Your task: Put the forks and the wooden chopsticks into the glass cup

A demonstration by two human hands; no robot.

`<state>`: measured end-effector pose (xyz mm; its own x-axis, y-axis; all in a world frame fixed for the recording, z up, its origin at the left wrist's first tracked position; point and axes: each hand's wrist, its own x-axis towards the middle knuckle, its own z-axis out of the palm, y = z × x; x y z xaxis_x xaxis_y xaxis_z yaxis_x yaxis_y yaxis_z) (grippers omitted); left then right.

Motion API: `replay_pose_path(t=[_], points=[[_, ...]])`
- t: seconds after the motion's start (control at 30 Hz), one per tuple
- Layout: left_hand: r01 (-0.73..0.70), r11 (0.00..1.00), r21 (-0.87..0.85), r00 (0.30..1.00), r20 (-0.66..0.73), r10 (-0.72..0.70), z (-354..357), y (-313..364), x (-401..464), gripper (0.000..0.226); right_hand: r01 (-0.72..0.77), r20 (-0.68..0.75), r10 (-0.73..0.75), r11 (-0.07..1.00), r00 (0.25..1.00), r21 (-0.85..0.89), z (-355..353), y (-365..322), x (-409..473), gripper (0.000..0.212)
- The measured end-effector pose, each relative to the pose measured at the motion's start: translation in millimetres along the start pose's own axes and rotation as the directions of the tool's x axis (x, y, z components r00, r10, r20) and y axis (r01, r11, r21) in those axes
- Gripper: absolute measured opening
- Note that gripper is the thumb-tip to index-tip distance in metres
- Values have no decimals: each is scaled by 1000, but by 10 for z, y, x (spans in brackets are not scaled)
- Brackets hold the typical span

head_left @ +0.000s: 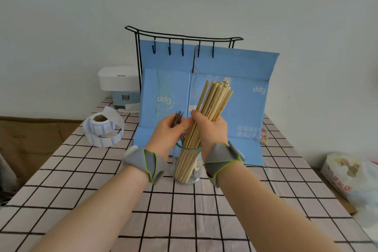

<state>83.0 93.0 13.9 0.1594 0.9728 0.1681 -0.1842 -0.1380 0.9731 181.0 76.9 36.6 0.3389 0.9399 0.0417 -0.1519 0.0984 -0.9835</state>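
A: Chopsticks (212, 104) — where are they, and which way do they run?

B: They stand as one bundle in the glass cup (187, 170) at the middle of the counter (81, 200). Their lower ends sit at the bottom of the cup, and the long axis leans up and to the right, away from the camera, with the square tops fanned slightly against the blue cardboard (245, 112) behind.

A: How many?

B: Too tightly packed to count; well over a dozen.

A: And the forks (177, 119)?

B: A small cluster of dark metal pieces, nearly upright, just left of the chopsticks. Their upper ends poke above the fingers and their lower parts show at the cup's rim. I cannot count them either.

A: The hands?

B: The right hand (210, 131) is wrapped around the middle of the chopstick bundle, just above the rim. The left hand (167, 133) is closed around the forks, its fingers touching the right hand. Both wrists wear grey straps with green edging.

A: Anything else on the counter?

B: Two rolls of labels (102, 131) to the left, one resting on the other, a white and grey appliance (118, 86) at the back left, and one black wire rack (184, 41) with five hooks above the cardboard.
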Motion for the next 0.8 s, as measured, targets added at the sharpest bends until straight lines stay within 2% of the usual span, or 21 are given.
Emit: replay_pose_path(t=[0.1,0.13,0.2,0.27,0.33,0.4,0.5,0.6,0.67,0.73,0.8], points=[[50,999,-5,998,24,-50,-26,-21,-62,10,37,-37,-38,999,999,-28,-19,58,-46,14],[60,998,-7,996,62,-60,-56,-55,-104,21,35,-31,-36,999,999,-33,-39,97,-77,21],[47,998,38,984,172,-53,-135,-151,-214,58,9,19,-8,999,1000,-31,-123,227,-146,44],[12,984,177,966,253,-57,-203,-261,-314,74,-26,105,27,1000,994,-14,-226,365,-250,49],[-30,948,317,968,246,-51,-231,-337,-350,73,-1,223,13,998,975,-57,-317,493,-310,49],[-54,937,346,976,215,-24,-216,-324,-391,65,94,300,-36,980,953,-178,-361,581,-343,51],[-60,924,378,978,206,-21,-201,-286,-434,59,157,328,-54,942,943,-296,-388,585,-363,49],[-81,849,522,987,161,-4,-160,-234,-461,69,163,326,-29,906,945,-391,-413,487,-365,47],[-117,729,675,991,128,40,-107,-153,-505,77,179,298,-14,826,955,-535,-403,403,-403,53],[-137,622,771,991,109,82,-123,-159,-610,85,185,274,53,615,960,-767,-472,332,-528,62],[-134,460,878,991,111,78,-171,-137,-746,79,187,241,94,390,966,-902,-568,237,-678,50]])
